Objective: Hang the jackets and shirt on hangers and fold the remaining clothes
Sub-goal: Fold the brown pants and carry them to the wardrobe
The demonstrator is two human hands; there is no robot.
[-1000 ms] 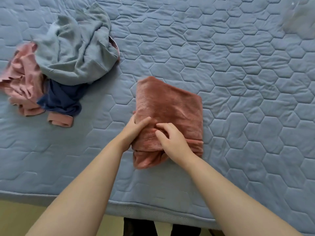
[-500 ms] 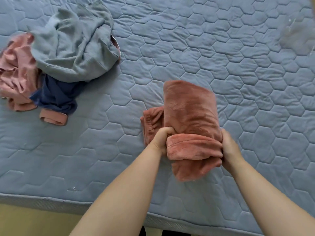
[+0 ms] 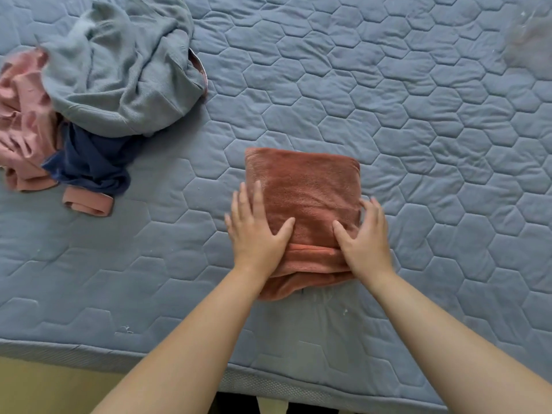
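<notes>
Quilted mattress (image 3: 388, 115); folded rust garment (image 3: 304, 186) pressed by left hand (image 3: 257, 234), right hand (image 3: 366, 237), fingers flat.

Open mattress (image 3: 418, 121) right, clothes pile (image 3: 119, 85) left

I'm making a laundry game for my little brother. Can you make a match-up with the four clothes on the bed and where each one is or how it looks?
Things:
1. rust cloth
2. grey top
3. navy garment
4. pink garment

Places or states:
A. crumpled on top of the pile
B. leftmost, partly cut off by the picture's edge
C. folded, pressed flat by the left hand and right hand
D. peeking out from under the grey top, right of the pink one

Pairs: 1-C, 2-A, 3-D, 4-B
</notes>
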